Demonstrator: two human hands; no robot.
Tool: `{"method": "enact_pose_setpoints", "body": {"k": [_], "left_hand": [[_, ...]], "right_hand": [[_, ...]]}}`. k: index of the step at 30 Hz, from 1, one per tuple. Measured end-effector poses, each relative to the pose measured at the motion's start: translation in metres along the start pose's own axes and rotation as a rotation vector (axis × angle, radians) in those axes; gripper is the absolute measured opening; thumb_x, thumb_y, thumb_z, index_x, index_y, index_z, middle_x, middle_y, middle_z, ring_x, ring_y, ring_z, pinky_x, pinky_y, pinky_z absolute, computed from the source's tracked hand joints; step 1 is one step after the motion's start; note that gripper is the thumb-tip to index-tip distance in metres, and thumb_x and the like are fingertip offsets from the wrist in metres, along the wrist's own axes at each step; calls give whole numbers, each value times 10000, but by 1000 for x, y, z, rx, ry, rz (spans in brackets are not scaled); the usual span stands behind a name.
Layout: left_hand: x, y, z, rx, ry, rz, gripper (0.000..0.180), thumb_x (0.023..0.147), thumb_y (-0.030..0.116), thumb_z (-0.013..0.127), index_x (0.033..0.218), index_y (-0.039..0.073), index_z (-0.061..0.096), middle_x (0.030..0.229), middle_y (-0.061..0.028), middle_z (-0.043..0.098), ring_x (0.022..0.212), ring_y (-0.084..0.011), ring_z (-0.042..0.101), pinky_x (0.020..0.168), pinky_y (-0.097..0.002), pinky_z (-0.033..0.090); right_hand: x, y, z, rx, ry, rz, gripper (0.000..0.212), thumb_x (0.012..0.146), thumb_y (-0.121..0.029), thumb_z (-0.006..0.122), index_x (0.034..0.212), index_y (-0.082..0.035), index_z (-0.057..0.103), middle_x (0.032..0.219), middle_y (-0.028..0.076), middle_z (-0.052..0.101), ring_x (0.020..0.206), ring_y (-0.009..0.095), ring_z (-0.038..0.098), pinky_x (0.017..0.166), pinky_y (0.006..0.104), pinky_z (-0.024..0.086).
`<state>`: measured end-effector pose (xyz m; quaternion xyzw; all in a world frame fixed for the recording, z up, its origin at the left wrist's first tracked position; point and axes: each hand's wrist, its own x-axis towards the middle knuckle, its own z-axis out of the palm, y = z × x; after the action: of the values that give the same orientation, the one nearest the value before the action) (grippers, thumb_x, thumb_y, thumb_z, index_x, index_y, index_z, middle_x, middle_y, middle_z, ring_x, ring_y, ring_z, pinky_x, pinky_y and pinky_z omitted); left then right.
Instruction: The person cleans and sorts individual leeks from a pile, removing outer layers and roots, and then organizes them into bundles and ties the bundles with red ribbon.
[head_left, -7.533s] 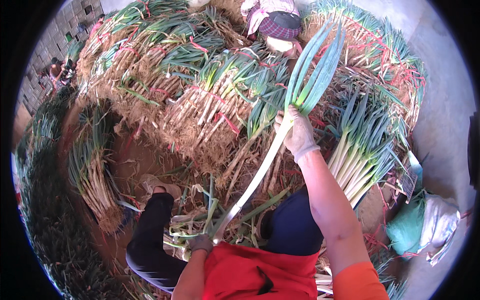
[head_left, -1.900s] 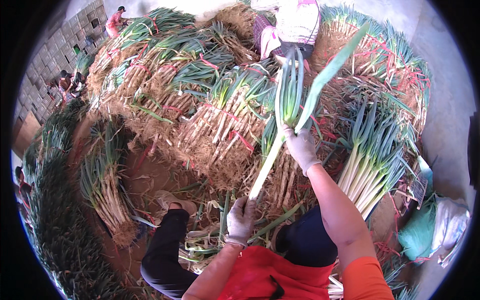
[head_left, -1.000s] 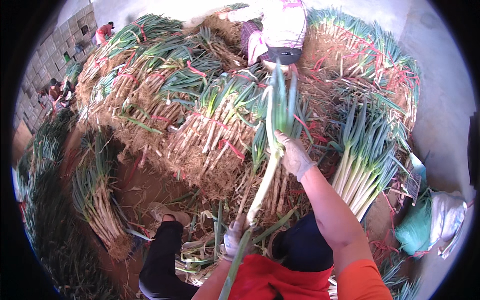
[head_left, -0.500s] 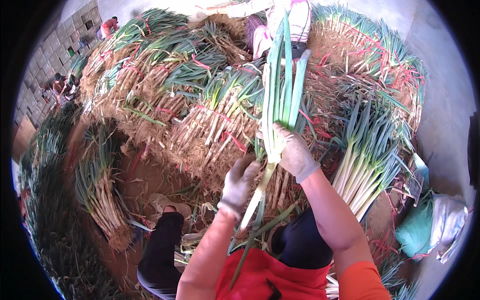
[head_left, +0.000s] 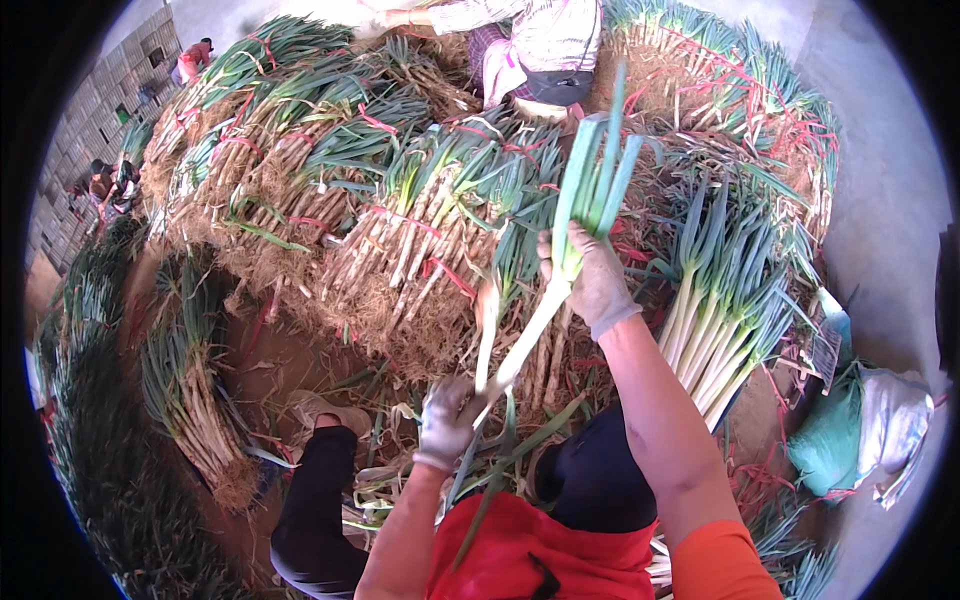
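Dark green leaf rows (head_left: pixel 110 430) curve along the far L; just R of them a bundle (head_left: pixel 195 400) lies on the floor, roots toward the person. Mid-pic, behind the hands, is a heap (head_left: pixel 405 240) of bundles w/ brown roots & red ties. L hand (head_left: pixel 447 420), in a pale glove, has fingers curled at the lower end of the leek (head_left: pixel 530 335); can't tell if they clench its stalk or the pale strip (head_left: pixel 486 335) beside it. Leek slants up to the R btwn both hands, over the heap's near edge. A co-worker (head_left: pixel 550 45) bends beyond. R hand (head_left: pixel 595 280), also gloved, grasps the leek where stalk meets leaves. Farther R: white-stalked leeks (head_left: pixel 710 325) side by side, then a green sack (head_left: pixel 828 445) & a white sack (head_left: pixel 893 425), touching.
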<state>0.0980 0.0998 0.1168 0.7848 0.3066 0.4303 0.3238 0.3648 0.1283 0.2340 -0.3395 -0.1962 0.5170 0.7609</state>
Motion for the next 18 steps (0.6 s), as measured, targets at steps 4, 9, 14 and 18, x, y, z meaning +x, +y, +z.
{"method": "enact_pose_setpoints", "body": {"k": [4, 9, 14, 18], "left_hand": [[-126, -56, -48, 639, -751, -346, 248, 802, 284, 615, 960, 120, 713, 932, -145, 687, 836, -359, 650, 759, -469, 495], [-250, -120, -92, 915, -1207, -910, 363, 841, 305, 543, 1122, 121, 683, 1130, -146, 663, 1086, -321, 622, 942, -456, 470], [-114, -63, -80, 405, -278, -655, 283, 886, 239, 566, 1084, 63, 666, 989, -186, 668, 938, -321, 647, 830, -423, 495], [13, 29, -32, -258, -69, -598, 281, 900, 226, 621, 1063, -1, 644, 977, -131, 676, 871, -201, 630, 802, -305, 493]], "right_hand": [[9, -21, -39, -7, 149, -85, 227, 990, -223, 499, 1093, -21, 517, 908, 135, 626, 745, 236, 624, 561, 335, 498], [8, -22, -43, 22, 60, -43, 224, 999, -241, 482, 1068, -30, 514, 922, 134, 607, 760, 230, 599, 575, 334, 489], [4, -8, -4, 32, -79, 60, 268, 996, -307, 479, 1060, -51, 533, 928, 110, 632, 762, 207, 599, 620, 327, 490], [-4, -6, 3, 19, -192, 112, 337, 1003, -347, 444, 1060, -34, 553, 935, 114, 638, 777, 209, 605, 664, 345, 497]]}}
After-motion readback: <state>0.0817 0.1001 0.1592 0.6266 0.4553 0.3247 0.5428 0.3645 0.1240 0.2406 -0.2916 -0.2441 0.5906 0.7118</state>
